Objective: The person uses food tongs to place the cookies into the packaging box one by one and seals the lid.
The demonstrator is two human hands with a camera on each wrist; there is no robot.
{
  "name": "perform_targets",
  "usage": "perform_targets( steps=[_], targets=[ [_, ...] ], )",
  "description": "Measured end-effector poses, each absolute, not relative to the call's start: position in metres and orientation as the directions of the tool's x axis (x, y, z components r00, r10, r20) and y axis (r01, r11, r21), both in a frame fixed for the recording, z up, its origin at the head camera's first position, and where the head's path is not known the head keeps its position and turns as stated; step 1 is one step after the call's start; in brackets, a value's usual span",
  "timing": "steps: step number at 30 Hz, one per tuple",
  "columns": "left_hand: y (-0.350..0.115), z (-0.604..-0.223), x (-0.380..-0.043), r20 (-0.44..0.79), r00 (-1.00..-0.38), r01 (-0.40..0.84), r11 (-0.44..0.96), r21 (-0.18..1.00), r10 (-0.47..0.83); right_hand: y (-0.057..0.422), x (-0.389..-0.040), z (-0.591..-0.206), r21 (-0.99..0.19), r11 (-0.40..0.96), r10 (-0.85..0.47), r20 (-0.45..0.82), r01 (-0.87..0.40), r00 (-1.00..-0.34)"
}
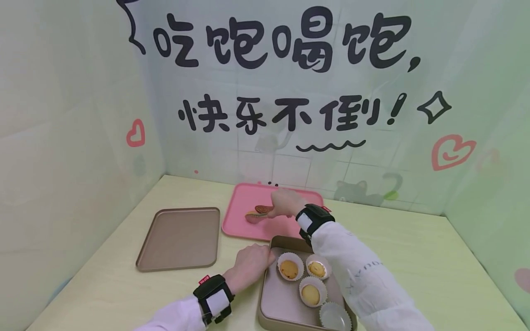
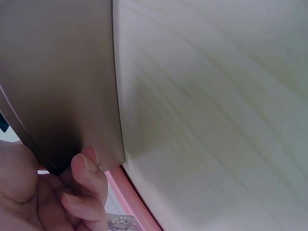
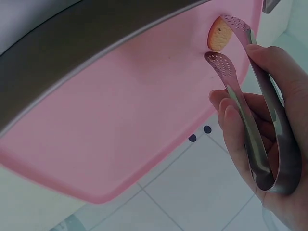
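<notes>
My right hand (image 1: 286,202) holds metal tongs (image 3: 255,108) with perforated tips over a pink tray (image 1: 236,216). In the right wrist view the tongs are spread, with a small golden cookie (image 3: 220,36) at their tips; one tip meets its edge and the other is apart from it. At the far left corner of a deep brown baking pan (image 1: 281,303), my left hand (image 1: 253,261) grips the wall, fingers curled around it in the left wrist view. Inside the pan, white paper cups hold a cookie (image 1: 289,269), another cookie (image 1: 316,269) and a third cookie (image 1: 310,294).
A bare white paper cup (image 1: 335,317) lies at the pan's near right corner, partly beside my sleeve. To the left lies a flat brown tray (image 1: 182,239) on the pale wooden table (image 1: 414,257). Printed cloth walls (image 1: 269,161) close off the back and sides.
</notes>
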State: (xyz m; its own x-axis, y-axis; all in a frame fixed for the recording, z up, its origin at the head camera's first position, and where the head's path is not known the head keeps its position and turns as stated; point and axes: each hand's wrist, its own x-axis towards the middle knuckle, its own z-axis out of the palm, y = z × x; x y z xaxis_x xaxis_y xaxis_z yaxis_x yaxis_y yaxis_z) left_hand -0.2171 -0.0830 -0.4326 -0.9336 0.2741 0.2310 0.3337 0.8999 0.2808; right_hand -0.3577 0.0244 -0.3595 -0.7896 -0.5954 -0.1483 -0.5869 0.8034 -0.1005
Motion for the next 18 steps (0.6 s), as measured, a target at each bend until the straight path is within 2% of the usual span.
perform_targets(
  steps=[13, 18],
  targets=[
    [-0.081, -0.431, -0.216, 0.220, -0.936, 0.335, 0.890, 0.308, 0.276, 0.039, -0.358, -0.360, -0.175, 0.789, -0.612, -0.139, -0.589, -0.778],
    [-0.082, -0.431, -0.217, 0.213, -0.940, 0.321, 0.897, 0.302, 0.265, 0.054, -0.355, -0.351, -0.164, 0.784, -0.618, -0.110, -0.599, -0.778]
  ],
)
